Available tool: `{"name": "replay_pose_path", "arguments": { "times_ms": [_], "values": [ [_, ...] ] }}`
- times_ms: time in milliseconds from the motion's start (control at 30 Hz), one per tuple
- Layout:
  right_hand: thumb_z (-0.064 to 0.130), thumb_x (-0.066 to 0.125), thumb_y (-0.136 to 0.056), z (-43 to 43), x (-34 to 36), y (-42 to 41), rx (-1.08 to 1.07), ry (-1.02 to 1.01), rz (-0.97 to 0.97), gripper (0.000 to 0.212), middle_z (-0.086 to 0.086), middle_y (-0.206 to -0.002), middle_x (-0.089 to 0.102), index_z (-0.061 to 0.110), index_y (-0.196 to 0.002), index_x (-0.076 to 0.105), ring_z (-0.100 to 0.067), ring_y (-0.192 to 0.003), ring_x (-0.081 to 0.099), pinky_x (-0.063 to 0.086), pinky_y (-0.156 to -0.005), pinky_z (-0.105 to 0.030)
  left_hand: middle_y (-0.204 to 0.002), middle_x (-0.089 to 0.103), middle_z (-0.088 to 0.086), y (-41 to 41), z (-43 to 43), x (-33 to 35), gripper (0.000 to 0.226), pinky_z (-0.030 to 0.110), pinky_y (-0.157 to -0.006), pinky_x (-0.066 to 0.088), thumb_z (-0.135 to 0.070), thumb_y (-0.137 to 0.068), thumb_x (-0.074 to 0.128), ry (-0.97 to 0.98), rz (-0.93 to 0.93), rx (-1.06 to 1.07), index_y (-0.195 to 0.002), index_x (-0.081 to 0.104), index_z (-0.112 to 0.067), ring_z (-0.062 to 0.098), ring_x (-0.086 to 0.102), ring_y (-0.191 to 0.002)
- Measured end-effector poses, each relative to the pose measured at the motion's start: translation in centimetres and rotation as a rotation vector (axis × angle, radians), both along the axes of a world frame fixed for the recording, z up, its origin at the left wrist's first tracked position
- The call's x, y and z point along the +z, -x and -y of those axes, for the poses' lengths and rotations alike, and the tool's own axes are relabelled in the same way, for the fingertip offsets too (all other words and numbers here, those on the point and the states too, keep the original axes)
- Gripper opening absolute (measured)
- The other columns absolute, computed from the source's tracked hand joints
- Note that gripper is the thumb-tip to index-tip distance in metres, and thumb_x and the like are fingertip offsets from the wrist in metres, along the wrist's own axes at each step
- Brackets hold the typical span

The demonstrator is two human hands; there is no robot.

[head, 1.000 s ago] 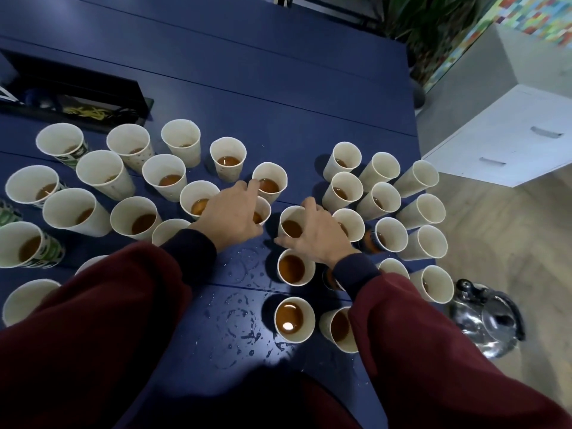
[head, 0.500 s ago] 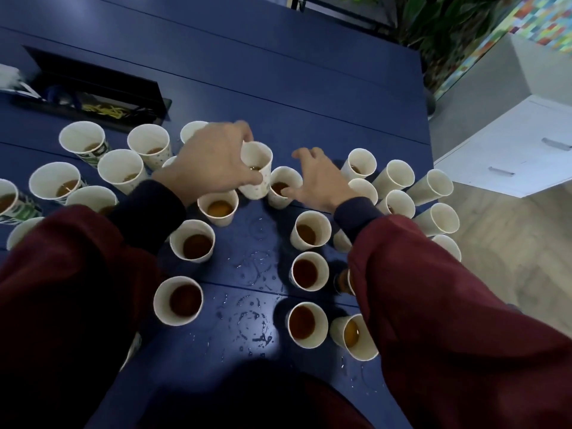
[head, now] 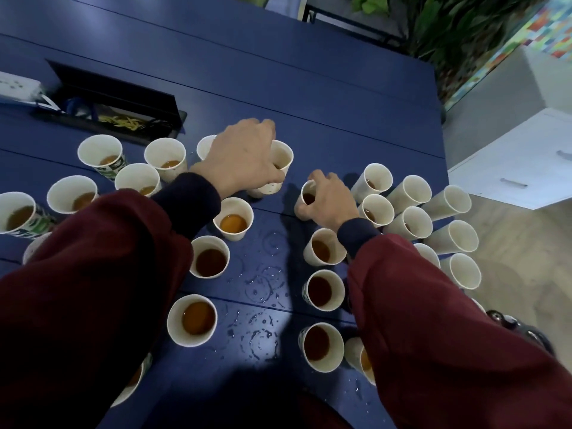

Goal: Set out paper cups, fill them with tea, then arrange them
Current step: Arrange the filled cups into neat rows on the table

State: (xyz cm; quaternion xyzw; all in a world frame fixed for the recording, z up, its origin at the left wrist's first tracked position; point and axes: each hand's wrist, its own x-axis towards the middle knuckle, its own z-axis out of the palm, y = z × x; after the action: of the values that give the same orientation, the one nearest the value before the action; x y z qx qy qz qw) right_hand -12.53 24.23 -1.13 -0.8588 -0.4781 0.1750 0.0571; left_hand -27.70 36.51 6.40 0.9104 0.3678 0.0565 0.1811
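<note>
Because thin paper walls buckle and the tea sits high in some cups, this arranging step is best done with a light grip on the upper wall, keeping each cup level and setting it down squarely in line. At the far left a loose group of filled cups point(head: 137, 181) waits unsorted on the blue table point(head: 278, 88). Next comes the left hand point(head: 244, 159), its fingers curled round the near side and rim of a dotted cup point(head: 283, 156). That cup stands at the far end of the left column point(head: 210, 257), just beyond its first cup; whether its base touches the table I cannot tell. Between the columns lie spilled drops point(head: 263, 289), a likely sign that quick moves slop the tea. Further right, the right hand point(head: 329, 201) wraps its fingers round a second cup point(head: 308, 198), whose tea shows at the hand's left edge. It heads the right column point(head: 323, 289), close beside a packed cluster point(head: 408, 221) that could be knocked.
</note>
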Motion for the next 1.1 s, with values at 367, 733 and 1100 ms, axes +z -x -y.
{"name": "replay_pose_path", "arguments": {
  "times_ms": [367,733,1100],
  "values": [
    [0.037,0.071,-0.087,4.2,0.4,-2.9,-0.12,0.003,0.007,0.051,-0.013,-0.121,0.053,0.014,-0.127,0.052,-0.035,-0.093,0.063,0.039,-0.071,-0.032,-0.109,0.061,0.007,-5.7,0.6,-1.9,0.054,0.038,-0.072,0.04,-0.045,-0.073,0.077,0.072,0.009,-0.044,-0.112,0.057,-0.013,0.031,0.056,-0.096],
    [0.052,0.077,-0.082,3.5,-0.5,-3.0,-0.112,-0.03,-0.065,0.071,-0.014,-0.124,0.05,0.012,-0.132,0.048,-0.034,-0.102,0.061,0.05,-0.087,-0.039,-0.108,0.061,0.008,-8.3,0.7,-3.4,0.053,0.038,-0.071,0.039,-0.042,-0.073,0.077,0.074,-0.032,0.0,-0.111,0.058,-0.011,0.033,0.058,-0.097],
    [0.05,0.079,-0.081,5.6,2.0,-5.4,-0.107,-0.15,-0.089,0.08,-0.011,-0.137,0.049,0.013,-0.143,0.045,-0.029,-0.115,0.058,0.045,-0.089,-0.032,-0.113,0.059,0.008,-12.6,1.6,-4.5,0.053,0.042,-0.078,0.046,-0.041,-0.076,0.076,0.057,-0.081,-0.086,-0.116,0.058,-0.012,0.032,0.058,-0.102]
  ]
}}
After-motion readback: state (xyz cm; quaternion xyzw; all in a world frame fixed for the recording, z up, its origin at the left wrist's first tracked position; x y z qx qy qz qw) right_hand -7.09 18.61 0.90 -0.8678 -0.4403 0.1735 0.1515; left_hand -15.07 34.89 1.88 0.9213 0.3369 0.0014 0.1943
